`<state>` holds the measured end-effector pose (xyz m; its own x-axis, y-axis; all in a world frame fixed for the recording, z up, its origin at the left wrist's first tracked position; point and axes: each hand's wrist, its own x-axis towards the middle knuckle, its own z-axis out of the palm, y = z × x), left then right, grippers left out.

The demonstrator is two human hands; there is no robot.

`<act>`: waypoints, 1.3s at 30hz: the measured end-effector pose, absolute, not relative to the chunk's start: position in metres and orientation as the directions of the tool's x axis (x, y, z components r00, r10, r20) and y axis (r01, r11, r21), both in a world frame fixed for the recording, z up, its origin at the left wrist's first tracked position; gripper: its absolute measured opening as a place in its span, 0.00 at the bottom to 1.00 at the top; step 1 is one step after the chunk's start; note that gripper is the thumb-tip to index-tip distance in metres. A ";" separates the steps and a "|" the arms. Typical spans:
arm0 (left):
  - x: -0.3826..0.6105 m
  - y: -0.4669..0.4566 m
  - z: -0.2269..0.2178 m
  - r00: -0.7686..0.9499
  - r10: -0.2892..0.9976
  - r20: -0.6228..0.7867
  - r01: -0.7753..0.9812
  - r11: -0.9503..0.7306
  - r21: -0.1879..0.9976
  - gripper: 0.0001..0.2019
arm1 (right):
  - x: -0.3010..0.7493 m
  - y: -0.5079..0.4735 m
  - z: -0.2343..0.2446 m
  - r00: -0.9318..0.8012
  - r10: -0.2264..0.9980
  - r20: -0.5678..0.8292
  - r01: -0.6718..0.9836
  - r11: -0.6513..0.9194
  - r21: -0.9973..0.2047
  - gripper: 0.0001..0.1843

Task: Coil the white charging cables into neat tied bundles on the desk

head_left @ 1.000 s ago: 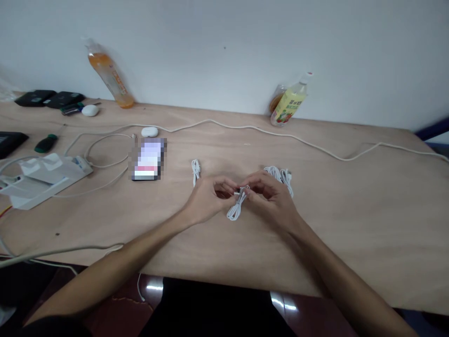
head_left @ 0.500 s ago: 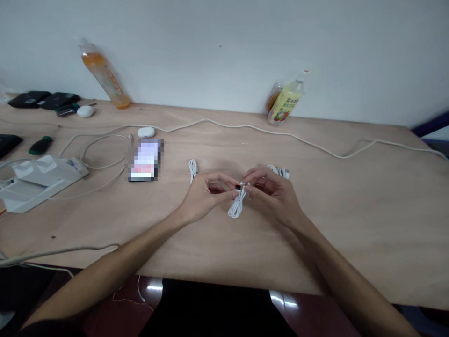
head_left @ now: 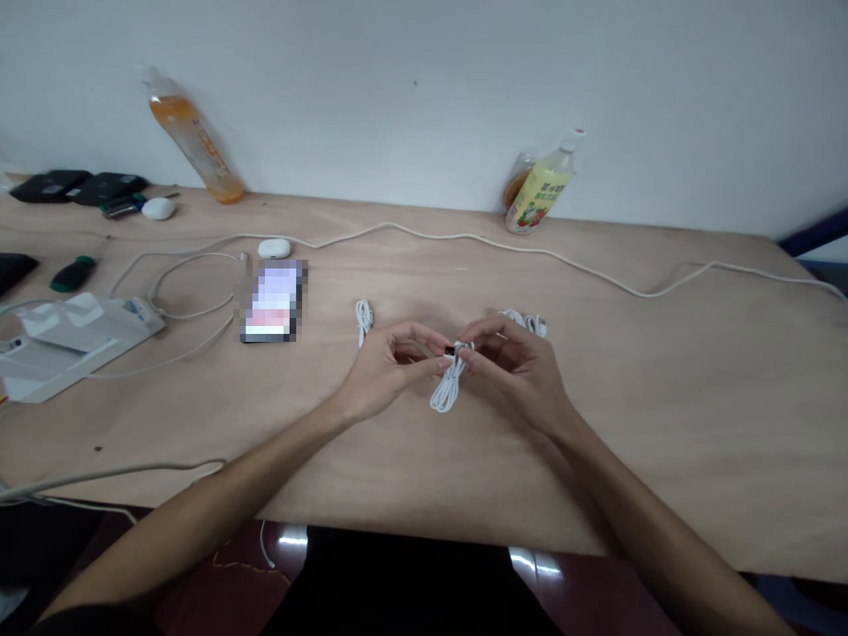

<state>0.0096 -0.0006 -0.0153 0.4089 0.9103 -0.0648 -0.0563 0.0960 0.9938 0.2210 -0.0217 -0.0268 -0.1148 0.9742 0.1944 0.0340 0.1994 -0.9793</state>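
Note:
Over the middle of the table, a white USB cable (head_left: 448, 389) hangs in a tied coil between my hands. My left hand (head_left: 390, 367) is closed, thumb and fingertips pinching the cable's end beside a small connector (head_left: 450, 351) with a dark face. On the other side my right hand (head_left: 513, 362) pinches the top of the coil near that connector; its fingertips partly cover the strands. A second coiled white cable (head_left: 363, 320) lies just behind my left hand. Behind the right one lies another white cable bundle (head_left: 530, 323), partly hidden by the fingers.
A phone (head_left: 273, 300) and a white earbud case (head_left: 274, 248) lie left of centre. Further left are an opened white box (head_left: 79, 340) and a screwdriver (head_left: 72, 274). An orange drink bottle (head_left: 199, 146) and a yellow-labelled bottle (head_left: 543, 190) lean at the wall. A long white cord (head_left: 464, 237) crosses the back.
My hands stay almost in place, with only slight fingertip movement at the cable's end. The view has shifted very slightly.

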 end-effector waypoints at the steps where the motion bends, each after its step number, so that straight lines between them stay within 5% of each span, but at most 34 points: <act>1: 0.010 0.000 -0.015 0.409 0.910 -0.061 -0.066 0.096 0.993 0.11 | 0.221 -0.022 -0.026 -0.099 0.979 0.179 0.032 0.183 -0.983 0.15; 12: 0.013 -0.002 -0.019 0.341 0.940 0.015 -0.011 -0.012 1.000 0.11 | 0.213 -0.024 -0.022 -0.005 0.999 0.042 -0.049 0.041 -0.998 0.16; 24: 0.013 -0.001 -0.024 0.364 0.925 0.108 -0.028 -0.105 0.994 0.08 | 0.212 -0.027 -0.024 0.020 0.998 0.051 -0.038 0.052 -0.998 0.10; 39: 0.014 -0.001 -0.024 0.466 0.885 -0.016 -0.183 0.115 0.976 0.11 | 0.212 -0.024 -0.025 -0.022 1.000 -0.017 -0.088 -0.018 -0.996 0.16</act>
<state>0.0139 -0.0012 -0.0237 0.4662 0.8845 -0.0165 -0.1832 0.1148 0.9763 0.2119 -0.0243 -0.0248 -0.0220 0.9996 -0.0166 -0.0885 -0.0185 -0.9959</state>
